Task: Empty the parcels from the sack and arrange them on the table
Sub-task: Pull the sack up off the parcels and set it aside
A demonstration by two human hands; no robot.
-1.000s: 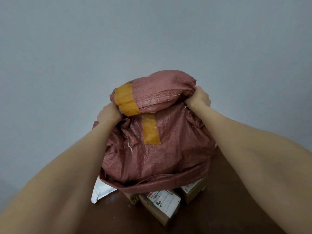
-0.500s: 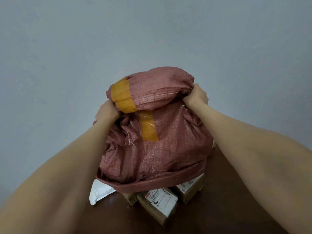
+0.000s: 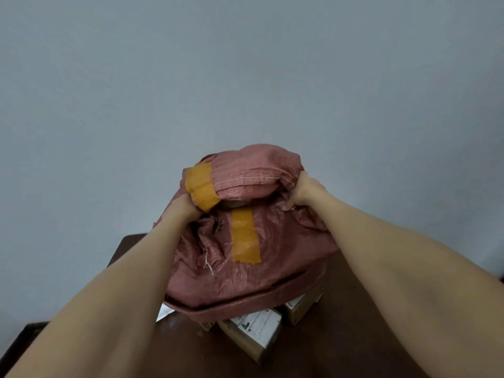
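A reddish woven sack (image 3: 275, 257) with strips of orange tape stands upside down on the dark brown table (image 3: 341, 345), its open mouth facing down. My left hand (image 3: 183, 208) grips the sack's upper left fabric. My right hand (image 3: 304, 190) grips its upper right fold. Under the sack's rim a cardboard parcel with a white label (image 3: 253, 335) sticks out at the front. A second cardboard parcel (image 3: 301, 308) lies to its right, and a white soft parcel (image 3: 164, 312) peeks out on the left. Whatever else the sack holds is hidden.
A plain grey wall fills the background right behind the table. The table's left edge (image 3: 120, 249) runs close to my left forearm, and its near left corner (image 3: 30, 330) shows at the lower left.
The sack and both hands sit lower in the view than a second ago, and more of the table shows. The sack's rim covers more of the white parcel.
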